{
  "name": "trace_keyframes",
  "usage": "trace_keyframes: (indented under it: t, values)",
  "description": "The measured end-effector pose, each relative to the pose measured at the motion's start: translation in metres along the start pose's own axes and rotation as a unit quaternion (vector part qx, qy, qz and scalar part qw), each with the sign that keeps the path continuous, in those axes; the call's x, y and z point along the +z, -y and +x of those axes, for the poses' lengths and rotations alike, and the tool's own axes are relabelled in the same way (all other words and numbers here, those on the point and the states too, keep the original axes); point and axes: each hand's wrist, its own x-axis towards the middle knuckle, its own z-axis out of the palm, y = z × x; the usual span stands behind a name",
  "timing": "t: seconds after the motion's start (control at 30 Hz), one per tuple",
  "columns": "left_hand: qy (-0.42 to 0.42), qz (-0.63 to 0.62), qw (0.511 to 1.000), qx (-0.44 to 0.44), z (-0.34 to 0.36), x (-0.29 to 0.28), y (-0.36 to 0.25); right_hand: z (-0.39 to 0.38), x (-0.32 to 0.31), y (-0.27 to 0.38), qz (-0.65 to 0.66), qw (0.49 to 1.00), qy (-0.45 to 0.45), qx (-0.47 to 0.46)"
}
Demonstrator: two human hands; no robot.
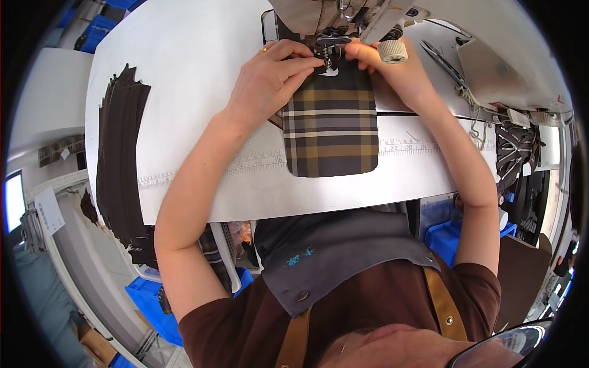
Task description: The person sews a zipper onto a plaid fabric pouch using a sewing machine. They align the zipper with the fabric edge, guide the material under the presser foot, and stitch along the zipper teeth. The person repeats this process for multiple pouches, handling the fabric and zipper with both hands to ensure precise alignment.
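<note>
A plaid fabric panel (330,132) in grey, mustard and cream, with rounded lower corners, lies at the presser foot (328,58) of a sewing machine (375,15). My left hand (267,83) has its fingers pinched together at the panel's dark upper part, just left of the foot; their tips are on something small I cannot make out. My right hand (392,70) is curled at the right of the foot, thumb and forefinger closed close to the needle area; what they grip is hidden behind the machine parts.
Dark zipper tapes (116,153) lie along the worktable's (184,92) left side. Metal tweezers (442,61) are right of the machine. More zippers (514,147) sit at the far right. Blue bins (147,300) stand below the table. A printed ruler runs along the tabletop.
</note>
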Motion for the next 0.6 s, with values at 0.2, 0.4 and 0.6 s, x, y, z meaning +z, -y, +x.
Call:
trace_keyframes:
  t: [0.2,0.4,0.6]
  values:
    - [-0.013,-0.005,1.000,0.020,-0.001,-0.003,0.001,-0.005,0.020,-0.008,-0.479,0.789,-0.045,-0.382]
    - [-0.022,0.004,1.000,0.013,-0.002,-0.003,-0.004,0.000,0.019,-0.015,-0.564,0.728,-0.015,-0.389]
    - [-0.050,0.028,0.998,0.020,0.003,0.002,-0.006,0.009,0.026,-0.011,-0.508,0.762,-0.058,-0.397]
